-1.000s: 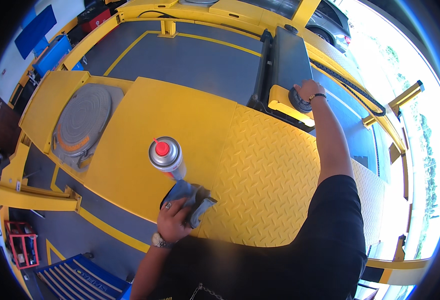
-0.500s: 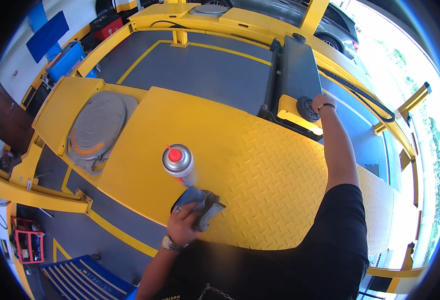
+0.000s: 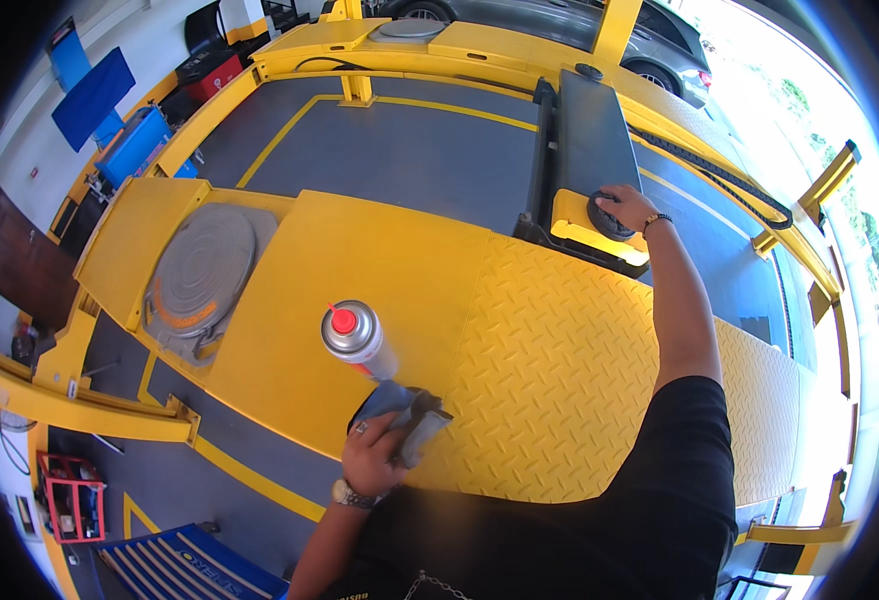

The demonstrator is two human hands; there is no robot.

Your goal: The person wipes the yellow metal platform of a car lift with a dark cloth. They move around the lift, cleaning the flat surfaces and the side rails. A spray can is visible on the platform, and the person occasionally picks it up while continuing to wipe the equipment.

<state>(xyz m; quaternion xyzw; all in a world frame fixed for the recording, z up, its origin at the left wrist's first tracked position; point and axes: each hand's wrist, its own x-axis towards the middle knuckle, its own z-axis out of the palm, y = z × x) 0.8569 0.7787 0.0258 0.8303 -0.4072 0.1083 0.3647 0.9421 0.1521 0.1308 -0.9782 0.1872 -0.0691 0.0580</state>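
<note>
My left hand [image 3: 372,455] is closed around a crumpled grey-blue cloth [image 3: 418,425] on the yellow lift platform [image 3: 410,280]. Just beyond it stands a silver spray can [image 3: 358,340] with a red cap, upright on the platform. My right arm is stretched forward to the dark grey jack beam [image 3: 600,140] with a yellow end. There my right hand [image 3: 628,208] has its fingers curled over a round black pad [image 3: 605,218] on that end. The palm side of this hand is hidden.
A round grey turning plate [image 3: 202,262] is set in the platform's left part. Past the grey floor lies a second yellow runway [image 3: 485,42], with a grey car [image 3: 560,22] behind. A red rack [image 3: 72,500] and a blue slatted creeper [image 3: 185,565] are at lower left.
My right hand has shifted from the right side of the black pad onto its top. My view has tilted slightly; the left hand still holds the cloth.
</note>
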